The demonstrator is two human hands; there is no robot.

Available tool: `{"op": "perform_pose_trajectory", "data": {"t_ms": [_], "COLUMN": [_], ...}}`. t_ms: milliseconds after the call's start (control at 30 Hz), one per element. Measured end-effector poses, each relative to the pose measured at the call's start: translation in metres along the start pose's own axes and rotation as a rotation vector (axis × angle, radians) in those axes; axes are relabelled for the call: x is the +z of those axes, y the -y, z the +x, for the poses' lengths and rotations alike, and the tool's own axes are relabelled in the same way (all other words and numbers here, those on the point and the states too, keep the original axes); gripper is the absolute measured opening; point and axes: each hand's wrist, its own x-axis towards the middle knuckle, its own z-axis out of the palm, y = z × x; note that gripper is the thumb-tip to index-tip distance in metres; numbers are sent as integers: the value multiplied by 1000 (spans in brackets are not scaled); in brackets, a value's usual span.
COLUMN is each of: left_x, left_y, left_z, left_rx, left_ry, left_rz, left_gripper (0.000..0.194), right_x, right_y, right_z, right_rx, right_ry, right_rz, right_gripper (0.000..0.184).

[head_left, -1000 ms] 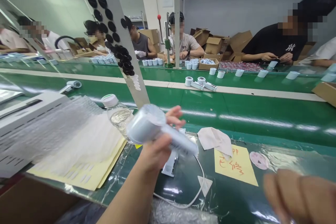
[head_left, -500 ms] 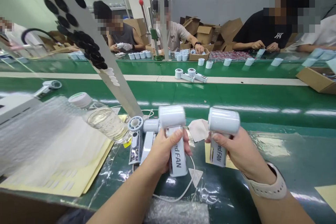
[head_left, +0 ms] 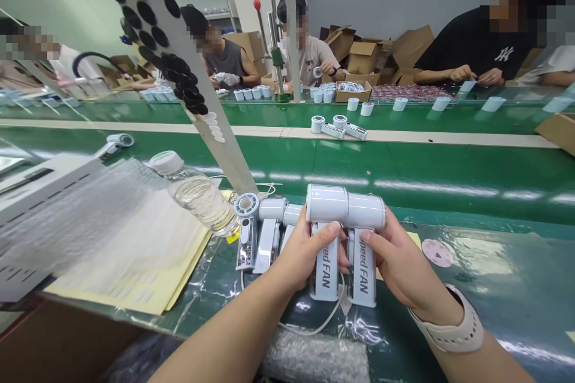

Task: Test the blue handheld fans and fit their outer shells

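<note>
Nearest, the left hand (head_left: 303, 260) and right hand (head_left: 402, 254) are closed around the handles of the left fan (head_left: 324, 266) and right fan (head_left: 363, 269), handles running near-far, white heads touching side by side above the green table (head_left: 503, 287). Just left lie more fans (head_left: 267, 239) by a water bottle (head_left: 202, 203).

This is a factory assembly line, with a green conveyor belt (head_left: 404, 161), seated workers (head_left: 471, 54) and cardboard cartons (head_left: 362, 57).

A clear water bottle (head_left: 200, 200) lies beside bubble wrap (head_left: 85, 215); co-workers (head_left: 308, 66) work beyond the green conveyor belt (head_left: 359, 167) among cardboard boxes (head_left: 362, 60).
</note>
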Motion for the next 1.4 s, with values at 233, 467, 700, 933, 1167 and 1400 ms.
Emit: {"op": "perform_pose_trajectory", "data": {"t_ms": [233,467,700,933,1167,1400], "left_x": [-5,-2,-8,-6,-7,-5], "left_y": [0,-4,-2,-7,-5,-3], "left_z": [2,-4,-4,-3,5,8], "left_rx": [-17,204,297,287,144,-53], "left_ry": [22,81,106,75,154,145], "left_rz": [27,279,367,371,218,89], "left_gripper": [57,53,52,44,42,44], "right_x": [-3,-11,-14,-12,-10,-7], "right_y": [5,-4,2,2,1,0], "right_z": [-2,-9,-13,-12,-6,-1], "right_rx": [177,-73,-225,-133,8,195], "right_ry": [45,-98,-85,-133,-119,-113], "right_rz": [166,-88,-170,-132,-37,120], "right_gripper": [62,80,81,86,88,86]}}
